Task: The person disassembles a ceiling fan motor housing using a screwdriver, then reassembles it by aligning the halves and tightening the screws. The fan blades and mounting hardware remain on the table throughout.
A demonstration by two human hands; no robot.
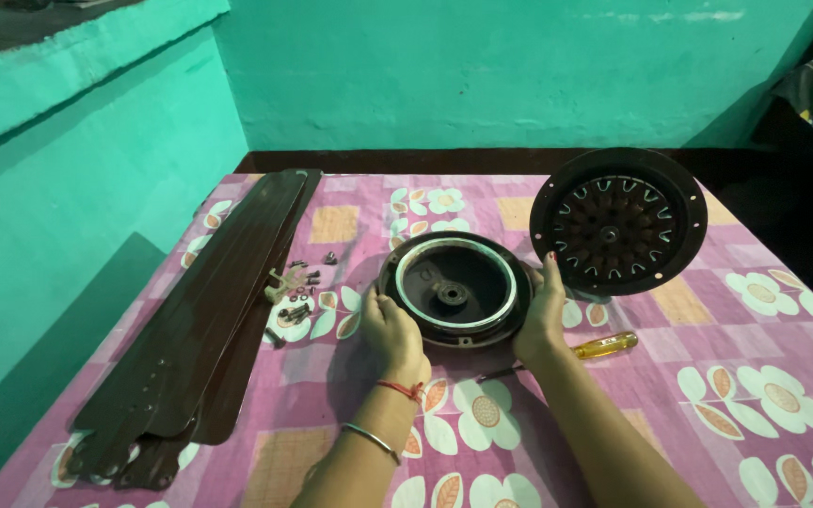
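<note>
Hands grip a round dark fan housing (pixel 455 290) that lies open side up on the flowered pink cloth (pixel 764 339). On the housing's left rim the left hand (pixel 390 331) has its fingers curled over the edge. On the right rim the right hand (pixel 542 315) presses with fingers closed around the edge and thumb up. Just right of the housing and behind it, a second round fan part (pixel 618 221) with coiled windings stands tilted on its edge. A yellow-handled screwdriver (pixel 604 345) lies near the housing's right side, beside the right wrist. Left of the housing sits a small heap of screws (pixel 295 287), and farther left a stack of dark fan blades (pixel 209 310).
</note>
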